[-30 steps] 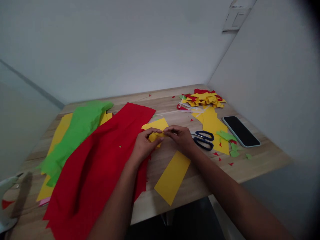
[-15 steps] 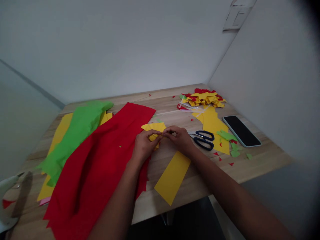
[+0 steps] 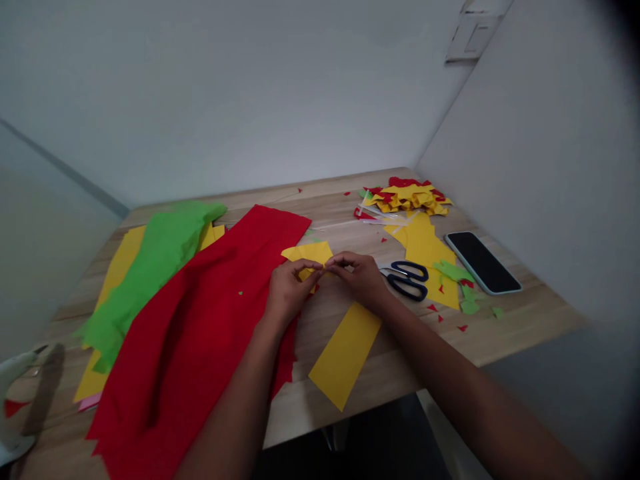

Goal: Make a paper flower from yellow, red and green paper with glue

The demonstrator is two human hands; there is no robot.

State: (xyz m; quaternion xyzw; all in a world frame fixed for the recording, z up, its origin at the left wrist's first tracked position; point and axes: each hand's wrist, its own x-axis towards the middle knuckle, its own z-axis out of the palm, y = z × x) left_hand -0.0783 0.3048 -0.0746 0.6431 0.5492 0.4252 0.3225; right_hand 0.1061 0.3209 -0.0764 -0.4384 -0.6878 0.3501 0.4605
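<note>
My left hand (image 3: 289, 291) and my right hand (image 3: 361, 277) meet over the middle of the wooden table (image 3: 510, 330), both pinching a small folded yellow paper piece (image 3: 309, 254). The piece lies at the right edge of a large red sheet (image 3: 200, 327). A yellow rectangular strip (image 3: 346, 353) rests just below my right wrist, near the table's front edge. Blue-handled scissors (image 3: 407, 278) lie shut just right of my right hand.
A green sheet (image 3: 150, 267) overlaps yellow sheets (image 3: 117, 267) at the left. A black phone (image 3: 481, 262) lies by the right wall. A heap of yellow and red cut pieces (image 3: 407, 197) sits in the far corner. Green scraps (image 3: 463, 283) and yellow paper (image 3: 425, 248) lie near the scissors.
The yellow piece between my fingers has become smaller and more folded. Both hands have stayed in nearly the same place, drawing slightly together.
</note>
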